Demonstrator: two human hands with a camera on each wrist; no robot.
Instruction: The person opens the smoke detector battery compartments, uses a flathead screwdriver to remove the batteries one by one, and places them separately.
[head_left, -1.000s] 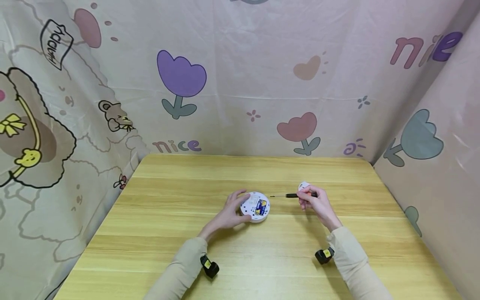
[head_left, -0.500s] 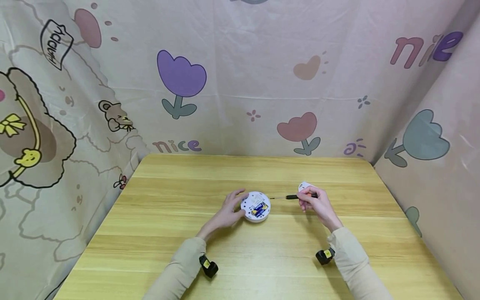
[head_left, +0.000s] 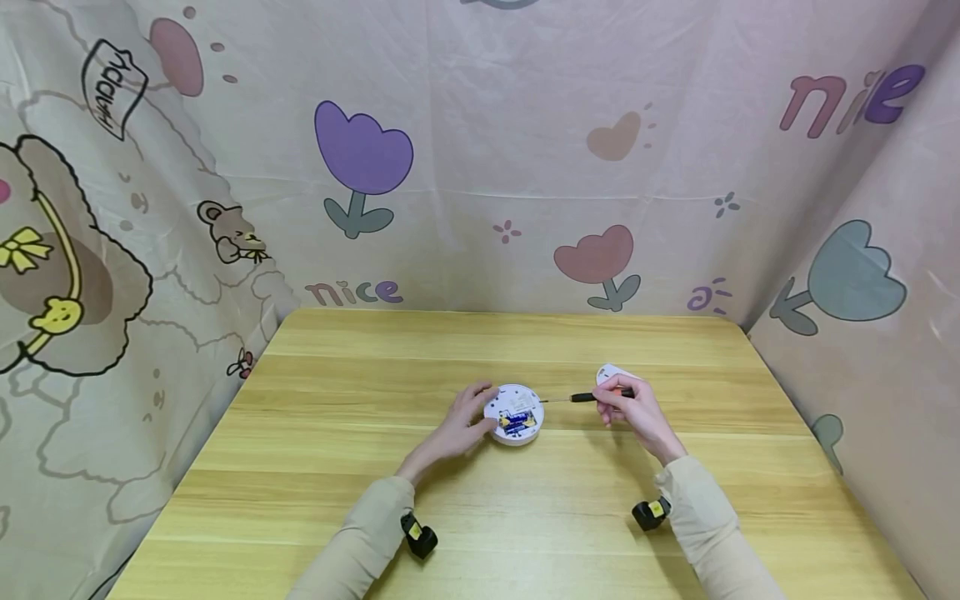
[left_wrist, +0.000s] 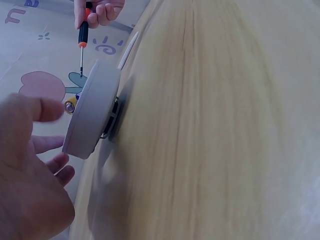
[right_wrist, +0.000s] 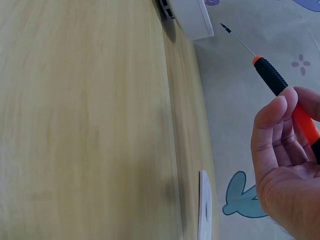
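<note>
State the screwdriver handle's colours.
The screwdriver handle is black and orange, clearest in the right wrist view.

Pale tulip-print cloth — behind a wood-grain tabletop.

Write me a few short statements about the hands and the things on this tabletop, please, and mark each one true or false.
1. The right hand holds a screwdriver. True.
2. The screwdriver is all green. False: it shows black and orange.
3. The left hand is at the edge of a round white device. True.
4. The screwdriver's tip is sunk into the device. False: in the right wrist view, the tip stands apart from it.
5. At least one battery shows in the device's upper face. True.
6. A flat white piece lies nearest the left hand. False: it is nearer the right hand.
</note>
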